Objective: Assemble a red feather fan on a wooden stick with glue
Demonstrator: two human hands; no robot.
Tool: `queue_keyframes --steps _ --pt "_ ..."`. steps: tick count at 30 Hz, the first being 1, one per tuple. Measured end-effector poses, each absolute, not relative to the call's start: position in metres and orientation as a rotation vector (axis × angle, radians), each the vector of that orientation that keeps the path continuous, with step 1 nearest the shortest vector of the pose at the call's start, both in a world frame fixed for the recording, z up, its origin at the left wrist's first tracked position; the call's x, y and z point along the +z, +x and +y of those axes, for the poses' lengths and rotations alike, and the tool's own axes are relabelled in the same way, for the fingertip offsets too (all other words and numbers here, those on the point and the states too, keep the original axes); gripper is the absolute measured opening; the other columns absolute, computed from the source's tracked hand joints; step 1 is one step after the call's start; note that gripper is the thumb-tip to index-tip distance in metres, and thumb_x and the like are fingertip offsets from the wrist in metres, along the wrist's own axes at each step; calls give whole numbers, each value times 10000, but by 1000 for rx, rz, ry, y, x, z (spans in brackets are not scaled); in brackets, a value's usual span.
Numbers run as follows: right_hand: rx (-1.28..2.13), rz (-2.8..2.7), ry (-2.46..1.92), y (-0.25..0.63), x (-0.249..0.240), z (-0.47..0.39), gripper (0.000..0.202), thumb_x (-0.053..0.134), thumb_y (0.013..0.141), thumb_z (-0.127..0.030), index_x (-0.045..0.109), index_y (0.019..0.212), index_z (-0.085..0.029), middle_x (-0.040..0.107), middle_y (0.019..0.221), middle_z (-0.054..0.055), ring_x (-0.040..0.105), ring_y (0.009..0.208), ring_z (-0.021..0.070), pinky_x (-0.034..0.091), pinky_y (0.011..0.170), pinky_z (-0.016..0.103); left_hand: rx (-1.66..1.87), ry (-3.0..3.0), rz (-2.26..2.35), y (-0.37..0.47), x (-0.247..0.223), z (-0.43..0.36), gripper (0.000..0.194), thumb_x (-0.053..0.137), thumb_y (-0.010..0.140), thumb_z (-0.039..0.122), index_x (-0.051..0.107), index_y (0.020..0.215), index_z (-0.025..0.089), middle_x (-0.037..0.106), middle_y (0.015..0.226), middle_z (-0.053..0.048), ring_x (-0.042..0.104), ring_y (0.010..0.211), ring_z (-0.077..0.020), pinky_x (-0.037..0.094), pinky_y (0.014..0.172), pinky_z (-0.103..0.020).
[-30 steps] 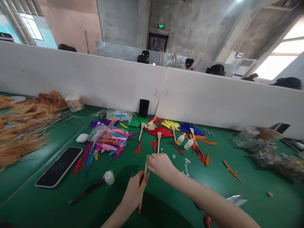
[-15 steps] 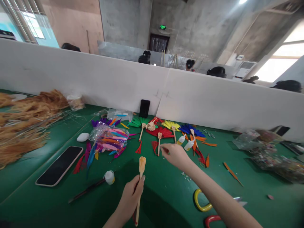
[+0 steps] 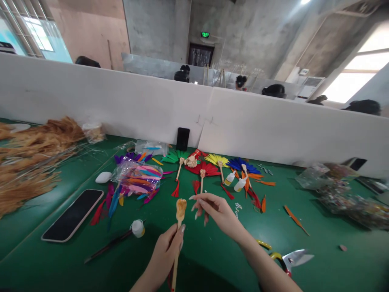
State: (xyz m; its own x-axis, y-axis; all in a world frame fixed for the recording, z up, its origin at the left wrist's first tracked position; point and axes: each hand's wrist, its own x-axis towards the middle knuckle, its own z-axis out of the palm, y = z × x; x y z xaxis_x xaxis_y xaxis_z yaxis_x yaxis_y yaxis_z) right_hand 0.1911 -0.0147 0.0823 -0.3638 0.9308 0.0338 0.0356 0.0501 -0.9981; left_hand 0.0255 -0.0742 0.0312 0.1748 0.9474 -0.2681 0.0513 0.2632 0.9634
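Note:
My left hand [image 3: 164, 253] is wrapped round a pale wooden fan handle [image 3: 181, 210], held upright with its broad carved head on top. That head has a glossy, wet-looking amber face. To its right, my right hand [image 3: 217, 211] hovers with thumb and forefinger brought together and the other fingers hanging loosely; whatever is in the pinch is too small to make out. Behind it a red feather fan [image 3: 206, 169] lies on the table, its handle partly hidden by my fingers. Small white beads [image 3: 238, 207] are scattered to the right of this hand.
Green, yellow and blue feather fans [image 3: 243, 164] lie along the back near two glue bottles [image 3: 240, 184]. Bagged feathers [image 3: 138, 175], a phone [image 3: 73, 215] and a brush [image 3: 107, 245] by a small white pot [image 3: 137, 228] are at left. Scissors [image 3: 296, 258] lie at right.
My right hand has come down and toward me, closer to the handle's head. The left hand keeps its hold. More of the scissors and beads shows now.

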Motion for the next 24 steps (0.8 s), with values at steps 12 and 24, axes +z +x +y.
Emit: queue_keyframes --steps 12,24 --pt "1633 -1372 -876 194 84 -16 269 595 809 -390 647 946 -165 638 763 34 607 601 108 467 457 190 879 1141 1261 18 16 -73 484 437 763 650 440 660 177 340 555 58 308 509 -93 270 476 -219" --pt "1767 -1308 -815 196 83 -9 240 570 839 -362 631 968 -169 616 833 41 615 641 108 458 483 186 866 1140 1273 18 14 -72 480 433 771 641 476 699 169 354 571 52 332 526 -102 287 492 -222"
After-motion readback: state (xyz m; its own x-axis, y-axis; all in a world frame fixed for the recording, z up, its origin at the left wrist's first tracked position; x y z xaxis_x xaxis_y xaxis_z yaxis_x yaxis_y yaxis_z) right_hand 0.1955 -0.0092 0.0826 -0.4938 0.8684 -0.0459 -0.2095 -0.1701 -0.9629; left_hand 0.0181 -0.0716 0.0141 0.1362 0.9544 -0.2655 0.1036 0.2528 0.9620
